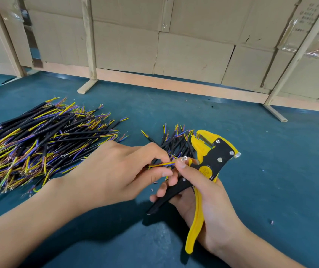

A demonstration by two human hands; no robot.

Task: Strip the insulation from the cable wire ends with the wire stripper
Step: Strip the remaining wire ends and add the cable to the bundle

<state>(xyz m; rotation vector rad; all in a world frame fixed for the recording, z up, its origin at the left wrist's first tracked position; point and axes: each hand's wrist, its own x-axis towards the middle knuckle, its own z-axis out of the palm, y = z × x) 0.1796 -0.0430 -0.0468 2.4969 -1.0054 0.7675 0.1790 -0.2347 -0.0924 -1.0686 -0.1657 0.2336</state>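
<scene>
We see the right hand (pixel 203 198) curled round the handles of the yellow-and-black wire stripper (pixel 206 167), head up, just above the teal worktop (pixel 270 171). The left hand (pixel 120 171) pinches a thin yellow-and-purple wire end (pixel 162 164) between thumb and fingers (pixel 154 149), its tip meeting the right thumb beside the stripper. Small bundle of short black cables (pixel 174 140) behind the hands; big heap of black multicolour-cored cables (pixel 44 140) on the left.
</scene>
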